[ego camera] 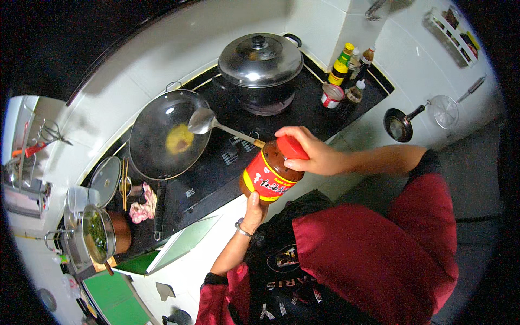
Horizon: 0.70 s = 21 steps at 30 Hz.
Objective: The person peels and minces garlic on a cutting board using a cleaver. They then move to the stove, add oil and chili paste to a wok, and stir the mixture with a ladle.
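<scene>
A large jar of dark red-brown sauce (pixel 270 178), with a red-and-yellow label bearing writing, is held tilted in front of me. My left hand (pixel 255 211), with a bracelet at its wrist, supports the jar near its base. The fingers of my right hand (pixel 315 152) wrap around its red lid (pixel 291 147); the lid appears to be on the jar. Beyond the jar, a wok (pixel 156 122) on the black cooktop (pixel 227 118) has yellowish oil (pixel 179 139) in its bottom. A metal wok spatula (pixel 203 120) lies across the wok's near rim, its handle end hidden behind the jar.
A lidded steel pot (pixel 260 61) stands at the back. Sauce bottles (pixel 341 65) and a red-and-white can (pixel 332 96) are in the corner. To the left are chopsticks (pixel 125 183), raw meat (pixel 144 205), a glass lid (pixel 105 180) and a strainer of greens (pixel 97 233). A cabinet door (pixel 183 243) hangs ajar.
</scene>
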Tool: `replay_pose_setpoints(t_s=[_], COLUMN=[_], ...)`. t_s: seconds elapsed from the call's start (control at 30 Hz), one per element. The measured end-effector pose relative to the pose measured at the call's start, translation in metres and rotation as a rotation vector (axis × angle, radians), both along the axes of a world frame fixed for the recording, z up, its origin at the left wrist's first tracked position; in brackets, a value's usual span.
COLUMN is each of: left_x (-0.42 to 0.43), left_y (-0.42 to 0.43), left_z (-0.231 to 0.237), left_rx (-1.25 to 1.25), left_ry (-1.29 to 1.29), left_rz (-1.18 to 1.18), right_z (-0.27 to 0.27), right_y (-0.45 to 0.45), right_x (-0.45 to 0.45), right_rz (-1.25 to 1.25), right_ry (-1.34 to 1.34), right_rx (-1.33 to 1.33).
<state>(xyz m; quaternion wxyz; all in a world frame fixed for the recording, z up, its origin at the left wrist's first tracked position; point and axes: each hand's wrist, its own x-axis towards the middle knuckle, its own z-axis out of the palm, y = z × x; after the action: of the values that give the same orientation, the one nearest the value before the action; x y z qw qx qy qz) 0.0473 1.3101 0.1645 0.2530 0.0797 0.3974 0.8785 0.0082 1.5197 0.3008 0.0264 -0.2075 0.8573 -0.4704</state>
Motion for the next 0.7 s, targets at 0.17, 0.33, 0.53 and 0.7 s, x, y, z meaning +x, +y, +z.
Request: replay_pose_setpoints(t_s=[0.17,0.33,0.53,0.7], left_x=[-0.015,-0.037,-0.03,-0.001], left_y=[0.032,0.042,-0.007,-0.045], left_z=[0.003,0.006,-0.016,-0.033], left_rx=[-0.031,-0.273,-0.346,-0.534], left_ry=[-0.004,0.11,-0.004,-0.278], left_rz=[-0.432,-0.331,-0.357,-0.185], right_z=[0.017,0.023,-0.026,-0.109], right_y=[0.049,0.135,0.308,0.447], right_x=[0.002,0.01,-0.008,-0.073], right_rz=[-0.055,-0.38,-0.895,-1.03], right_ry=[-0.419,-0.741,-0.644,-0.03], right_rx=[-0.01,0.118,0.471,0.805])
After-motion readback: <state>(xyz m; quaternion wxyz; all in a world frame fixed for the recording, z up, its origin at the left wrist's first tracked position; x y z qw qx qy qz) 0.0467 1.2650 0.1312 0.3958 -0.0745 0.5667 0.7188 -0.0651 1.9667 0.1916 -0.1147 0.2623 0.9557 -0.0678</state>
